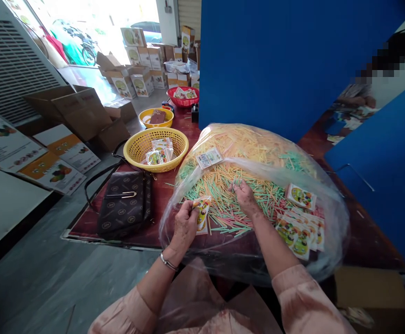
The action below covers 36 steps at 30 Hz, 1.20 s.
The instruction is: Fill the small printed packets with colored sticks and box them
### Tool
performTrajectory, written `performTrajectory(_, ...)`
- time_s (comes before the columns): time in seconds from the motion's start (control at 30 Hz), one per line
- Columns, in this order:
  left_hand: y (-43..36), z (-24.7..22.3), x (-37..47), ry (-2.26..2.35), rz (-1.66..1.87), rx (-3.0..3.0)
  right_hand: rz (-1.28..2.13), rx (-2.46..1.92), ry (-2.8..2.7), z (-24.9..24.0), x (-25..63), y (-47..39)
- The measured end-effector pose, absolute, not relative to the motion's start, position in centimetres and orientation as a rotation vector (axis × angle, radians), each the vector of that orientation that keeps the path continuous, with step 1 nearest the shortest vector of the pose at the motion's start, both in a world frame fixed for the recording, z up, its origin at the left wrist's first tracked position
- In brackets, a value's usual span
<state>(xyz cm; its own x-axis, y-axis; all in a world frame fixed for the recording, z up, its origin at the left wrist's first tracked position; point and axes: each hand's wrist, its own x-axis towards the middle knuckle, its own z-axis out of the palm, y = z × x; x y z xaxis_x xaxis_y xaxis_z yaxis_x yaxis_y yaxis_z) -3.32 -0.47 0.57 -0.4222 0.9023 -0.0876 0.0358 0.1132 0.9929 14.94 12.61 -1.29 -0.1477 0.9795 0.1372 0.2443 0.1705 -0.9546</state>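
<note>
A large clear plastic bag [331,208] lies open on the dark red table, full of thin coloured sticks [219,185] in green, orange, yellow and pink. My left hand [185,222] is closed on a printed packet [203,214] at the bag's front left. Over the heap, my right hand [244,197] pinches at the sticks; a few seem to be between its fingertips. Right of it, inside the bag, lie a fanned stack of printed packets [294,234] and another packet pile [301,196]. One more packet [209,158] rests on the bag's far left side.
A yellow basket [129,155] with packets stands at the left, behind a dark handbag [124,204]. Farther back are a smaller yellow basket [143,121] and a red basket [185,103]. Blue panels [258,60] rise behind the bag. Cartons [63,153] stand on the floor; a person sits beyond.
</note>
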Motion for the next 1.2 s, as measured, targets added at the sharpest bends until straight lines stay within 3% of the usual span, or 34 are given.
performTrajectory(0.2, -0.6, 0.4, -3.2, 1.541, 1.301, 1.033, 1.288, -1.078, -1.483, -1.5, 15.9, 11.6)
performTrajectory(0.43, -0.1, 0.6, -2.9, 1.576, 1.245, 1.177, 1.145, -0.956, -1.388, -0.1, 15.4, 10.6)
performTrajectory(0.73, 0.3, 2.0, -1.8, 1.578, 1.107, 1.487, 1.360, -0.706, -1.037, 3.8, 13.8, 8.9)
performTrajectory(0.9, 0.2, 1.1, -0.8, 1.459, 1.122, 1.336, 1.414, -0.686, -1.078, 5.4, 12.7, 6.8)
performTrajectory(1.2, -0.1, 0.5, -0.5, 1.261, 1.230, 1.030, 1.592, -0.736, -1.060, 3.4, 12.5, 4.8)
